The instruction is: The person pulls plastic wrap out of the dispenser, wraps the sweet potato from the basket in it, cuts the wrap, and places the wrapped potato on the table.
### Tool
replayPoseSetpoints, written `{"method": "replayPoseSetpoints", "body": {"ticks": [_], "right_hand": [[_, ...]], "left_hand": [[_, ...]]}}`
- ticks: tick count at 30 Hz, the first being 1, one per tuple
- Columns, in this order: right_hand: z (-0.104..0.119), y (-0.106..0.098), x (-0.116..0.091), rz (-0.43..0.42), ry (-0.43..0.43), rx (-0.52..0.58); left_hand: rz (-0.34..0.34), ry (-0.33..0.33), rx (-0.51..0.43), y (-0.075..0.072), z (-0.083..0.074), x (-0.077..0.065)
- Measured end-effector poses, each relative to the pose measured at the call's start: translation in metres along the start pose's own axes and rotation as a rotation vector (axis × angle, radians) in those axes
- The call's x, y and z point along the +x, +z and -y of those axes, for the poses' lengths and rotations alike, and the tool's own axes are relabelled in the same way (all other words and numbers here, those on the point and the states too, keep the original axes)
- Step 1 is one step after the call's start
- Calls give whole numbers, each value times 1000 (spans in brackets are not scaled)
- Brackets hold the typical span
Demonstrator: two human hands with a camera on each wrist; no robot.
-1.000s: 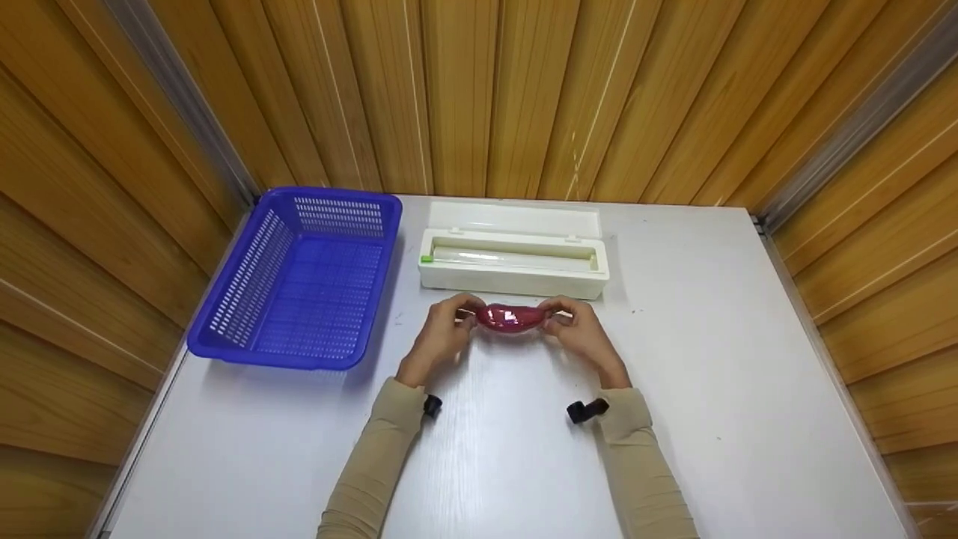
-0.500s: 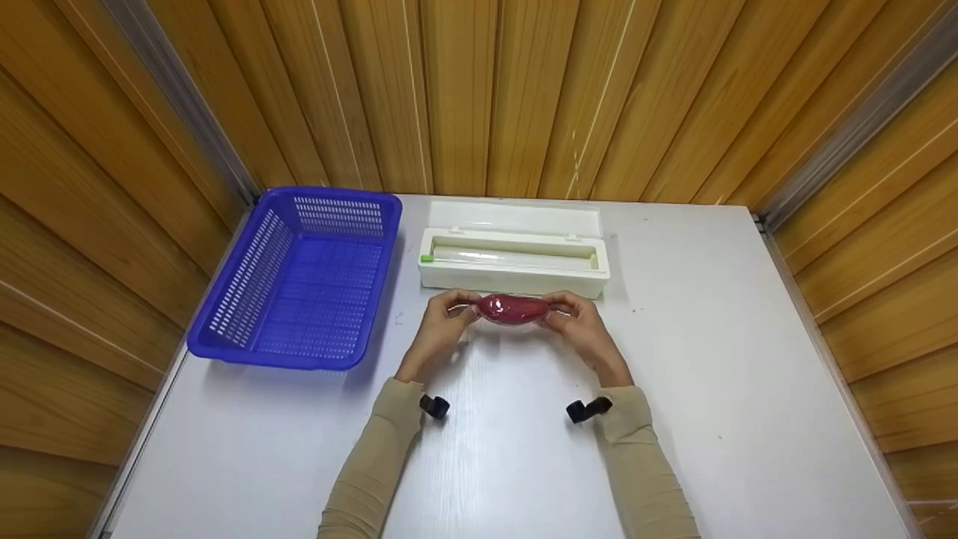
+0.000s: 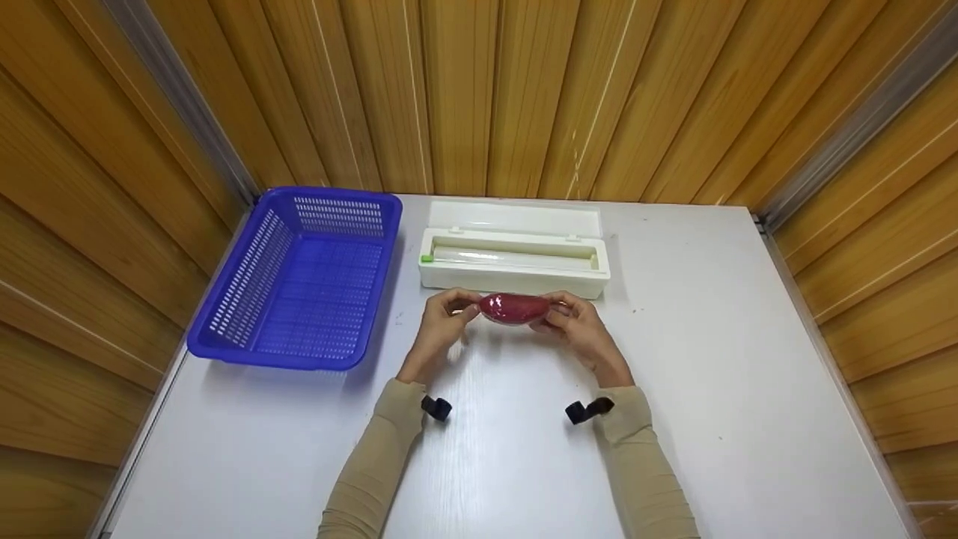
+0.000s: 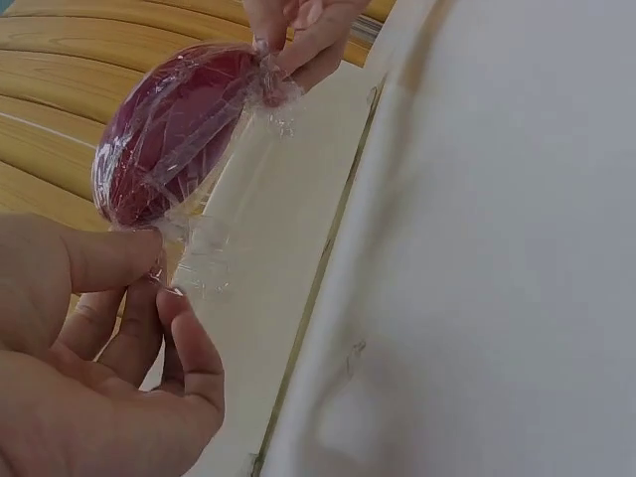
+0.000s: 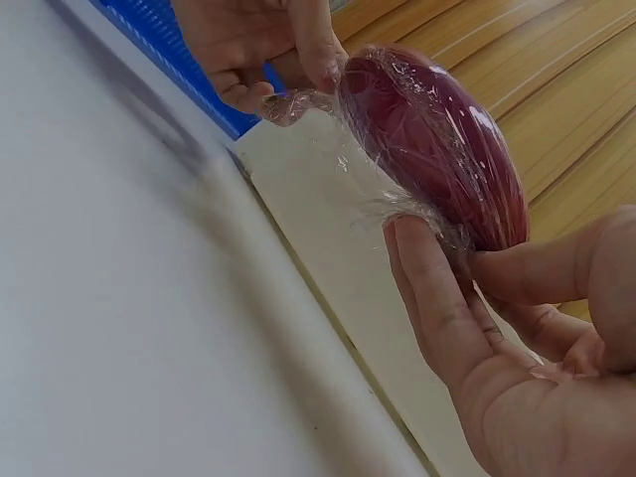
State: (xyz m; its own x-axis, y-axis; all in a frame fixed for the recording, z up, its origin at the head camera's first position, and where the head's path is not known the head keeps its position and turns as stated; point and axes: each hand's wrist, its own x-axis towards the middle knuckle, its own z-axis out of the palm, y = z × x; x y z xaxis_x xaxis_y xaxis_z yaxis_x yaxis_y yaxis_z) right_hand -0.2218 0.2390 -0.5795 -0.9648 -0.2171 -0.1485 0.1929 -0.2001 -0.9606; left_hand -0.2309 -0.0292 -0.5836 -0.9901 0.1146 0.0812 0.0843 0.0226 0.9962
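A glossy, dark red oblong thing (image 3: pixel 513 308), tightly wrapped in clear cling film (image 4: pixel 214 253), is held level above the table between both hands; its exact kind is unclear. My left hand (image 3: pixel 441 323) pinches the gathered film at the left end, thumb against fingertips, as the left wrist view shows. At the other end my right hand (image 3: pixel 582 329) grips the bunched film between thumb and fingers. In the right wrist view, loose film (image 5: pixel 298 107) sticks out by the left fingers. The wrapped thing's far side is hidden in the head view.
Just beyond the hands stands a white cling film box (image 3: pixel 516 284), lid (image 3: pixel 516 217) raised, with a film roll (image 3: pixel 516 258) inside and a green tab (image 3: pixel 426 259) on its left. A blue plastic basket (image 3: pixel 288 359) is at the left. Wood-patterned walls (image 3: pixel 486 97) enclose the white table (image 3: pixel 718 359).
Both hands have shifted slightly away, toward the box, and the wrapped red thing has turned a little between them. Over the last half second the right fingers moved slightly at its end.
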Motion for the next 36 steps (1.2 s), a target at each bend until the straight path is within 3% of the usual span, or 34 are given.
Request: {"method": "replayPoseSetpoints", "body": {"ticks": [4, 10, 16, 18, 23, 29, 36], "right_hand": [[0, 1, -1, 12, 4, 19], [2, 2, -2, 16, 28, 6], [2, 1, -2, 29, 40, 10], [1, 1, -2, 27, 45, 14], [0, -1, -3, 31, 70, -8], [0, -5, -2, 61, 94, -40], [2, -7, -3, 122, 115, 68]], "left_hand": [[-31, -28, -57, 2, 0, -1], [-51, -74, -54, 5, -1, -2], [-26, -171, -268, 8, -3, -3], [-15, -172, -250, 7, -3, -3], [3, -161, -101, 6, 0, -4], [13, -171, -123, 5, 0, -4], [18, -176, -131, 6, -1, -3]]}}
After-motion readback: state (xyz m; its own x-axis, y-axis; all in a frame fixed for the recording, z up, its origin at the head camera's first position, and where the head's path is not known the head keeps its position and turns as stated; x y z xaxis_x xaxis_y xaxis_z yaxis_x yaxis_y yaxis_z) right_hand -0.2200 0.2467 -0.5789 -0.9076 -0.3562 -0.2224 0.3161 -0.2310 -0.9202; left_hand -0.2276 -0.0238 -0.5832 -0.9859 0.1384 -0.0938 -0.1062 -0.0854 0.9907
